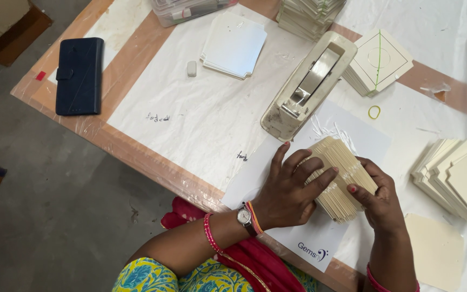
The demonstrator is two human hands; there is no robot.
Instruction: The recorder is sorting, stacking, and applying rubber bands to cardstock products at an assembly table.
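Observation:
A thick stack of cream cards (339, 174) stands on edge on a white sheet (320, 238) at the near side of the table. My left hand (290, 186) presses against the stack's left face with fingers spread over it. My right hand (378, 201) grips the stack's right end, thumb on top. Both hands squeeze the stack between them.
A beige tape dispenser (309, 86) sits just beyond the stack. Fanned cream cards (458, 176) lie at the right, more card piles (382, 62) and white cards (234, 44) farther back. A dark wallet case (79, 75) rests at the left corner, a green rubber band (374, 112) near the dispenser.

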